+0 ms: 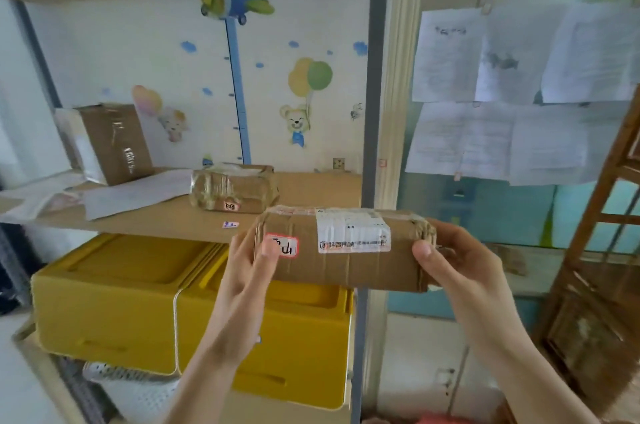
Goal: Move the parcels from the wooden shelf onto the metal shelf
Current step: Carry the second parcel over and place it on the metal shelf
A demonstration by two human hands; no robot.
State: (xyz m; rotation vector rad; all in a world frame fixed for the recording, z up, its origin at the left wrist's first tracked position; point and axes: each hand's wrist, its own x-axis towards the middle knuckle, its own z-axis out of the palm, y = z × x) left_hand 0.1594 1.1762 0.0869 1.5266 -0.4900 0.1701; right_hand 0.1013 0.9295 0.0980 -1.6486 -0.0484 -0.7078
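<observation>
Both hands (pixel 252 267) clasping opposite ends of brown parcel (pixel 341 250).

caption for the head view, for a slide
Both hands, left and right, carry a taped cardboard parcel toward the metal shelf.

The cardboard parcel (pixel 343 247) you hold carries a white shipping label (pixel 353 231) printed "抖音商城" and a red-bordered sticker (pixel 282 245) handwritten "山"; remaining characters illegible.
</observation>
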